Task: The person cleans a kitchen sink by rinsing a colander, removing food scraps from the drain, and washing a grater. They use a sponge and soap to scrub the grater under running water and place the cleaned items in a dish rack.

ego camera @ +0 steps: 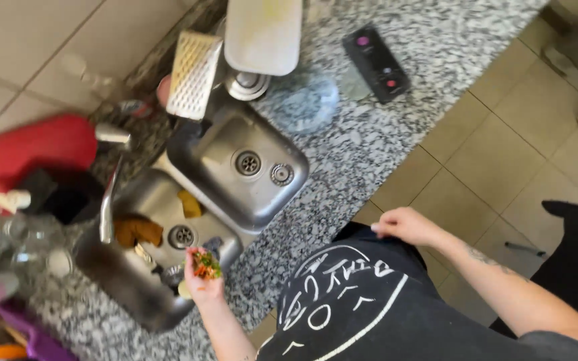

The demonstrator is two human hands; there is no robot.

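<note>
- Red and green vegetable scraps (207, 265) are being cupped in the left hand (202, 277) over the near sink basin (135, 281).
- The right hand (406, 225), fingers loosely curled and holding nothing, is being rested on the dark apron (349, 301).

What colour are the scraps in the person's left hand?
Orange-red and green scraps, cupped in the left hand; head view.

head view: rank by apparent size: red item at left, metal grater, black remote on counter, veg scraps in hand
1. red item, partly cut off and blurred
2. metal grater
3. black remote, close to the grater, so unsure
4. veg scraps in the left hand
</note>
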